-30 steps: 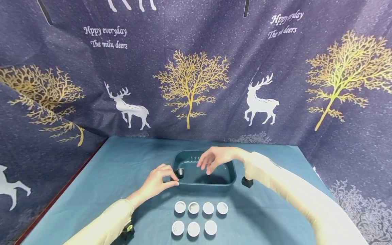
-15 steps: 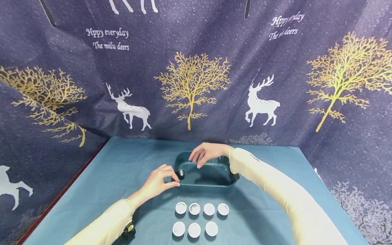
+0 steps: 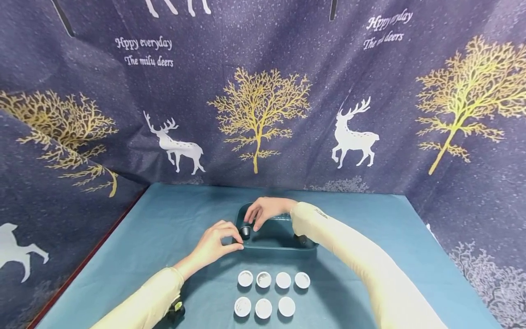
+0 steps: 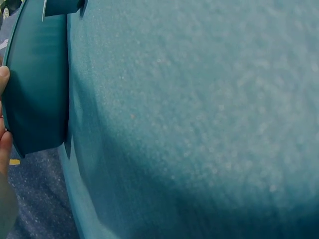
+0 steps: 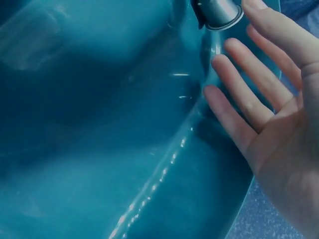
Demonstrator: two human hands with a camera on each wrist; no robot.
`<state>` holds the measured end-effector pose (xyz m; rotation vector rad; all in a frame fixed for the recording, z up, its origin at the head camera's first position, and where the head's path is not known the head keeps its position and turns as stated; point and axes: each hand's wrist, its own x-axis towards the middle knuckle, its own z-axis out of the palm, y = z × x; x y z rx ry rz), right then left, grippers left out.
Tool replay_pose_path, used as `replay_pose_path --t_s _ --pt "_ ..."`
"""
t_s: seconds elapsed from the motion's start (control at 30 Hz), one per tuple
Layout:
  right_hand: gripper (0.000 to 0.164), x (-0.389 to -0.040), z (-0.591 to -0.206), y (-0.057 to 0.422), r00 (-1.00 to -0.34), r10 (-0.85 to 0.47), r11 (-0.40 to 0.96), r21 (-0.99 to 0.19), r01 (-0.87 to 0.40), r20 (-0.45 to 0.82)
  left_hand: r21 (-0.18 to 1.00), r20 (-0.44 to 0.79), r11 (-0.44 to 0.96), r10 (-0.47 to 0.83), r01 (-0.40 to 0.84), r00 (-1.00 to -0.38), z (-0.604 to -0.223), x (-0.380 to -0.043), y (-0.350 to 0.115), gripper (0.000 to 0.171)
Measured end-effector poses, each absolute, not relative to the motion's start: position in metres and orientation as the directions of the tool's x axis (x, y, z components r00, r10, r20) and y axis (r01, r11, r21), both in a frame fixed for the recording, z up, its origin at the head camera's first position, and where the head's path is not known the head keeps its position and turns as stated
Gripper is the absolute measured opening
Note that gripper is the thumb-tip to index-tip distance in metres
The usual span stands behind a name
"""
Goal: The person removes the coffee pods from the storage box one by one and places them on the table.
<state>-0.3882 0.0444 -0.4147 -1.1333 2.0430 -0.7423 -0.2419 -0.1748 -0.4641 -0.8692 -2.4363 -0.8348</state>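
Note:
A teal plastic tray (image 3: 271, 248) stands on the cloth, largely covered by my right arm in the head view. My left hand (image 3: 215, 240) pinches its near left corner at the rim; in the left wrist view only some fingertips (image 4: 4, 72) show along that rim. Inside the tray's left end lies a small dark capsule (image 3: 245, 232) with a silvery edge, which looks like a coffee pod. My right hand (image 3: 265, 211) reaches down into the tray beside it. In the right wrist view the fingers are spread, with the thumb close to the capsule (image 5: 222, 14); contact cannot be made out.
Two rows of small round white cups (image 3: 263, 279) sit on the teal cloth (image 3: 197, 292) in front of the tray. A dark blue curtain (image 3: 271, 45) with printed deer and trees hangs behind the table.
My right hand has moved left over the tray and then down to the capsule. My left hand has stayed at the tray's corner. The cups have not moved.

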Motion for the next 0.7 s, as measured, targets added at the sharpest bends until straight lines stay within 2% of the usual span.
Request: replay_pose_path --t_s 0.27,0.7 --pt "0.046 -0.388 -0.421 0.036 -0.393 -0.848 0.519 -0.708 -0.48 -0.355 0.388 0.562 0.613 0.434 0.688 -0.704 -0.463 -0.242 -0.174 0.015" --pt "0.04 -0.388 -0.43 0.027 -0.426 -0.853 0.505 -0.684 -0.526 -0.301 0.383 0.565 0.62 0.428 0.684 -0.705 -0.464 -0.244 -0.176 0.015"
